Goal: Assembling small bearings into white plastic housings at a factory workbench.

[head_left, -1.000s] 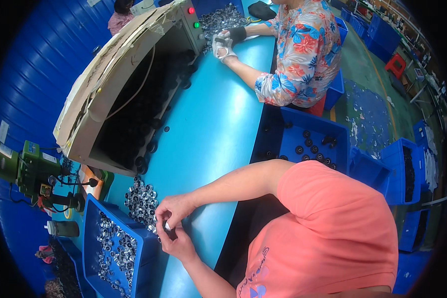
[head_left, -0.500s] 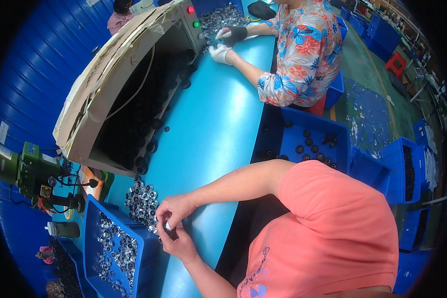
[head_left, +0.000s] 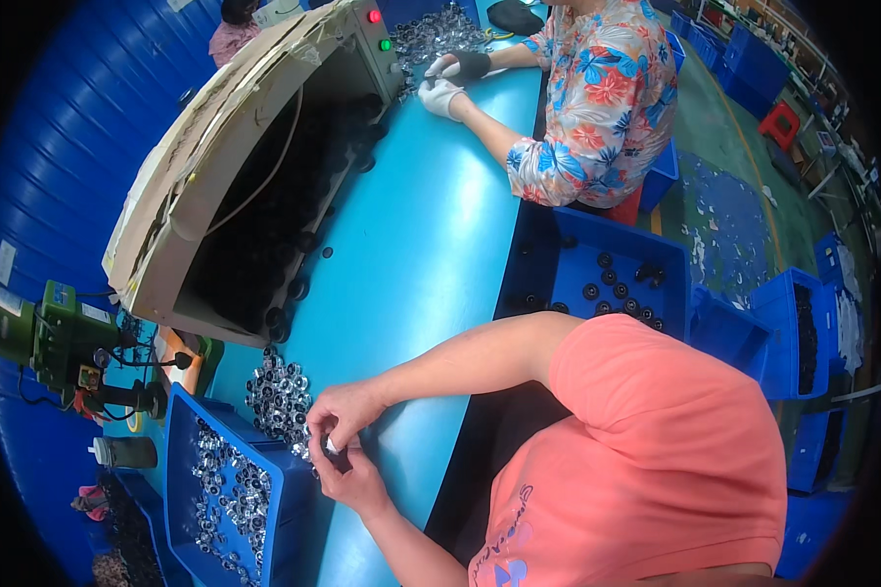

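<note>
My right hand point(head_left: 347, 409) and my left hand point(head_left: 354, 481) meet over the near part of the blue-green work surface point(head_left: 392, 284). Fingers of both are bent and pressed together at the tips. Between them shows a small white spot point(head_left: 334, 446); whether it is a part or a finger covering I cannot tell. Right beside my fingers lies a heap of small shiny silver-and-black round parts point(head_left: 280, 396). A blue bin point(head_left: 276, 499) with more such parts inside stands just left of my left hand.
A beige box-shaped machine point(head_left: 166, 235) with dark round parts in its opening flanks the surface. A green motor device point(head_left: 59, 342) and a jar point(head_left: 127, 452) stand left. Across, a co-worker's gloved hands point(head_left: 445, 96) handle parts. A blue bin point(head_left: 597, 259) holds black wheel-like parts.
My hands keep almost the same place and pose. The co-worker's white-gloved hand has shifted slightly to the right and up.
</note>
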A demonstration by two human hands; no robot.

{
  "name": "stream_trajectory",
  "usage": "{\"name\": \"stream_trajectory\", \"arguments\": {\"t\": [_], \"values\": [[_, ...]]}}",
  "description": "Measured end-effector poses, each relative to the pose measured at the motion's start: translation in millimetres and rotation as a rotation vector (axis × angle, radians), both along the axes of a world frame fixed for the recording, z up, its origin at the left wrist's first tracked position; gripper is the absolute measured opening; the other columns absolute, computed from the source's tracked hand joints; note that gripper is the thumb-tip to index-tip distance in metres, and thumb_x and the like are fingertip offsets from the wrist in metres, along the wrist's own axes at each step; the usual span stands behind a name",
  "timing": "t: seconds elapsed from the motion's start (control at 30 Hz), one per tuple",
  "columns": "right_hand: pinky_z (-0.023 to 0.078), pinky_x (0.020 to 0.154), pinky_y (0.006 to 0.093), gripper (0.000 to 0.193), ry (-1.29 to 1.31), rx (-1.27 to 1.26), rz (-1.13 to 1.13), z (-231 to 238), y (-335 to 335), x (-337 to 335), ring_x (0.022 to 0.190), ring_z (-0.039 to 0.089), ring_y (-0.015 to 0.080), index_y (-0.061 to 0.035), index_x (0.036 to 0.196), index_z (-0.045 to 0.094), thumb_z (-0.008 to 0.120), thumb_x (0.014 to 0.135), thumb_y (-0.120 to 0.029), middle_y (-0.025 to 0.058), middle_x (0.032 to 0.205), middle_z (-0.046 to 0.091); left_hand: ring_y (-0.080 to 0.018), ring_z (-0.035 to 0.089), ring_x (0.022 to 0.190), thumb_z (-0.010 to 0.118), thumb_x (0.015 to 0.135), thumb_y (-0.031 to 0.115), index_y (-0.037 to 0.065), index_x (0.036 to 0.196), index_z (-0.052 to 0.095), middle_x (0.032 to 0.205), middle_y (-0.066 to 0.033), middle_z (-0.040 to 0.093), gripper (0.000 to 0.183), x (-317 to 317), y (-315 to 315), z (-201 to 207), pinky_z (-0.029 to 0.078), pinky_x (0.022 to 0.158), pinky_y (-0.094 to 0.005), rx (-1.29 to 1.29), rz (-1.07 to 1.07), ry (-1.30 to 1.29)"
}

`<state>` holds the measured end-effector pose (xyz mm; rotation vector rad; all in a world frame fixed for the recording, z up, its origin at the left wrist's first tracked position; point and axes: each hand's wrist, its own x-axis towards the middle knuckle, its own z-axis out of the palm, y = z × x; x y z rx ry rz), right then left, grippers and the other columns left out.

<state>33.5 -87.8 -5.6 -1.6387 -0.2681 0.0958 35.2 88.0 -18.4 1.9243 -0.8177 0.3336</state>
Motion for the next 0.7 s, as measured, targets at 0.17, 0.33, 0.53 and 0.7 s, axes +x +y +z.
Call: {"name": "stream_trajectory", "arguments": {"t": [0.17,0.33,0.53,0.7], "values": [[0.053,0.071,0.0329,0.033,-0.04,0.009,-0.016,-3.2,1.4,1.1,0.083,0.067,0.0169,-0.0023,0.101,0.07,0.075,0.076,-0.023,0.0069,0.089,0.072,-0.0155,0.07,0.084,0.073,0.089,0.0,0.0,0.131,0.06,0.1,-0.0132,0.074,0.044,-4.2,-0.9,5.3,0.057,0.075,-0.0292,-0.005,-0.003,0.047],[0.053,0.071,0.0334,0.035,-0.056,-0.021,-0.036,-1.5,0.3,0.5,0.082,0.067,0.0177,-0.0024,0.1,0.07,0.075,0.075,-0.025,0.0078,0.088,0.071,-0.0148,0.069,0.083,0.072,0.089,0.0,0.0,0.131,0.06,0.098,-0.0119,0.074,0.044,-6.6,-2.3,10.3,0.056,0.075,-0.0282,-0.006,-0.009,0.108],[0.052,0.07,0.0337,0.032,-0.062,-0.014,-0.037,0.0,0.6,0.0,0.081,0.067,0.0177,-0.0024,0.095,0.07,0.075,0.074,-0.026,0.0075,0.084,0.071,-0.0149,0.069,0.085,0.072,0.089,0.0,0.0,0.131,0.06,0.1,-0.0116,0.074,0.044,-6.8,-3.7,8.5,0.057,0.077,-0.0286,-0.053,-0.03,0.117],[0.052,0.069,0.0329,0.031,-0.066,-0.027,-0.054,-0.2,0.4,-0.2,0.079,0.066,0.0169,-0.0025,0.094,0.07,0.075,0.074,-0.025,0.0069,0.083,0.07,-0.0154,0.069,0.089,0.071,0.089,-0.001,-0.001,0.132,0.06,0.104,-0.0125,0.074,0.044,-5.7,-1.8,8.2,0.057,0.079,-0.0292,-0.042,-0.04,0.147]]}}
